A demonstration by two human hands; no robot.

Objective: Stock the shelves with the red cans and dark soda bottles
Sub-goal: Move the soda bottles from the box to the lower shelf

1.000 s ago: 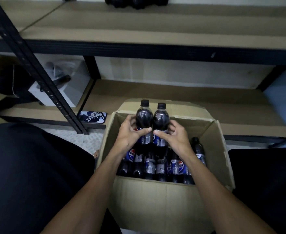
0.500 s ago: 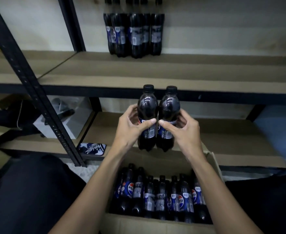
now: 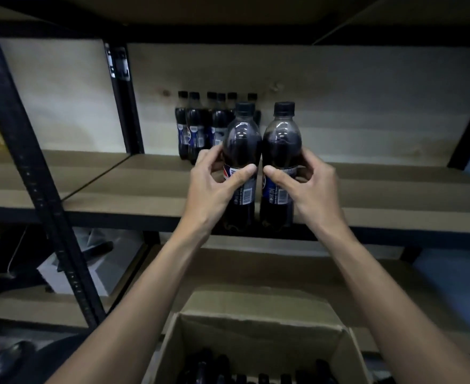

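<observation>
Two dark soda bottles stand side by side in my hands, upright, at the front edge of the middle shelf (image 3: 394, 195). My left hand (image 3: 214, 184) grips the left bottle (image 3: 242, 145) around its label. The right bottle (image 3: 282, 142) is gripped the same way by my right hand (image 3: 308, 184). Several more dark bottles (image 3: 200, 128) stand in a cluster at the back of that shelf, just left of and behind the held pair. No red cans are in view.
An open cardboard box (image 3: 256, 336) with more bottle caps showing sits below, between my forearms. A black perforated upright (image 3: 39, 189) crosses the left side. A white box (image 3: 89, 273) lies on the lower left shelf. Shelf room lies to the right of the bottles.
Both hands have lifted the two bottles out of the box and up to the middle shelf's front edge. My view has tilted upward, so the box has dropped to the bottom.
</observation>
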